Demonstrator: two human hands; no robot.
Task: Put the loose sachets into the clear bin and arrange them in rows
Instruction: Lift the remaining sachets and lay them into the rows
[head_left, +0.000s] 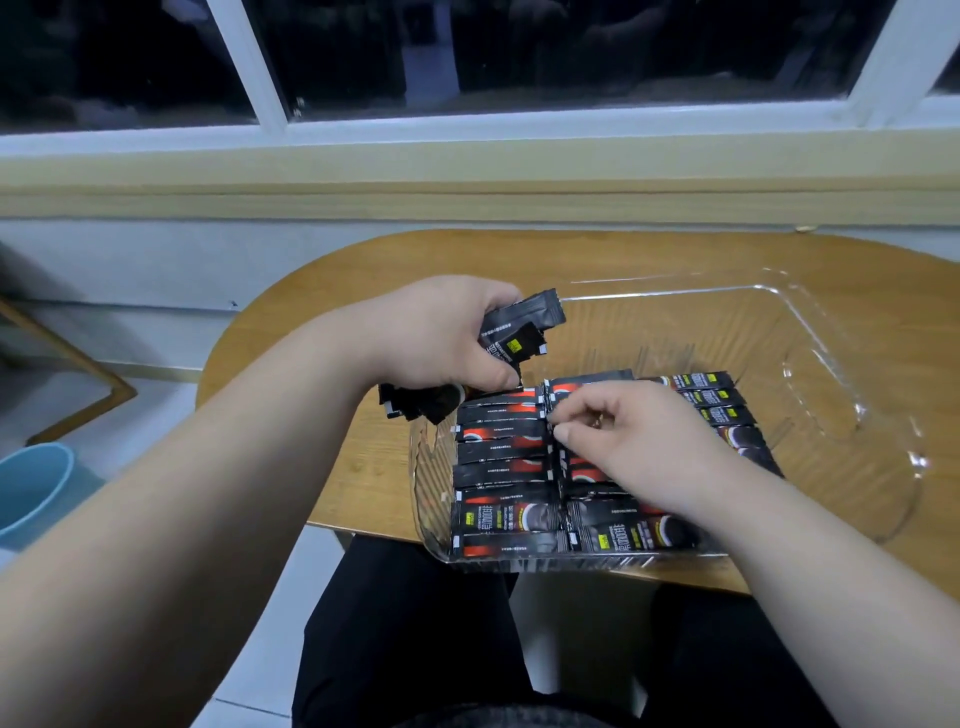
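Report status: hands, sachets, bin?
Left hand grips loose sachets over bin's left edge. Right hand fingertips on the rows, grip unclear. Rows fill bin's near half; nothing in the way.

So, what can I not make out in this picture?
Head view:
- How many sachets the left hand grips: its fingers cover most of the bundle.
- Whether the right hand pinches a sachet: its curled fingers hide the contact.
- Part of the rows in the clear bin: under the right hand and forearm.
- The blue bucket: cut off by the left edge.
- The print on the rows: too small to read.
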